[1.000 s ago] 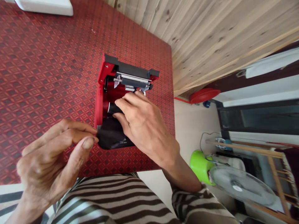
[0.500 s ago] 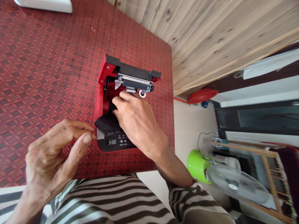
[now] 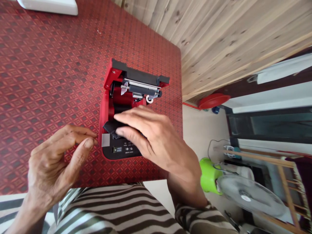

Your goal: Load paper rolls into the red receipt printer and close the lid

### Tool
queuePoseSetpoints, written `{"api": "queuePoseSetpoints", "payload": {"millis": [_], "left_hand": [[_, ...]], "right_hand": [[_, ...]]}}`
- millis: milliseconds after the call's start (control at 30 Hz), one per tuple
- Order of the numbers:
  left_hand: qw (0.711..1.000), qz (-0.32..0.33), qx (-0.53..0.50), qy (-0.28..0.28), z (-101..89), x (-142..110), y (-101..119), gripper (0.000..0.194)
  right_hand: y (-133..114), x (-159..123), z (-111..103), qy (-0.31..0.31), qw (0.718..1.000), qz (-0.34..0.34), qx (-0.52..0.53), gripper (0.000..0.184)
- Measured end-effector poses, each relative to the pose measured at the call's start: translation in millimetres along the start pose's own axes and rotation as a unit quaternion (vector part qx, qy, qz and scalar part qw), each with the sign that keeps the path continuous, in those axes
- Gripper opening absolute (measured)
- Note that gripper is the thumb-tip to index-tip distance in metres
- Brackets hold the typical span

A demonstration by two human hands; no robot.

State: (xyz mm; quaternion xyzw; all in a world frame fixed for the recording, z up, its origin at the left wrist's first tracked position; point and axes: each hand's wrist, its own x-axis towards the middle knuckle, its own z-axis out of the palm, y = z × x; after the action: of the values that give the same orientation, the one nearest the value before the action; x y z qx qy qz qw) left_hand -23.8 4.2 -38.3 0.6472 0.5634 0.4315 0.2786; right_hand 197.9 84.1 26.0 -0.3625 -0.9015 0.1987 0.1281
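Over the boxy red machine, the right grip touches creased black film.

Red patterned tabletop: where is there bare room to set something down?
Widest: between the white rounded object, left hand and open red-and-black machine. Another: between the machine and pale wooden planks. Crowded: the machine's near end, left hand beside it, right hand over its crumpled black sheet.

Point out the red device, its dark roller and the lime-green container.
Red device (image 3: 104, 111): head view, on its left side wall.
Dark roller (image 3: 142, 90): head view, on the middle of its barrel.
Lime-green container (image 3: 209, 176): head view, on its outer side.
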Motion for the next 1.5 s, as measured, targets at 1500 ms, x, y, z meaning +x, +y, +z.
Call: {"api": "queuePoseSetpoints", "payload": {"millis": [1500], "left_hand": [[0.991,0.088,0.097,0.023,7.1,107,43,0.031]], "right_hand": [[6,-59,27,0.254,0.967,-0.032,-0.015,0.013]]}}
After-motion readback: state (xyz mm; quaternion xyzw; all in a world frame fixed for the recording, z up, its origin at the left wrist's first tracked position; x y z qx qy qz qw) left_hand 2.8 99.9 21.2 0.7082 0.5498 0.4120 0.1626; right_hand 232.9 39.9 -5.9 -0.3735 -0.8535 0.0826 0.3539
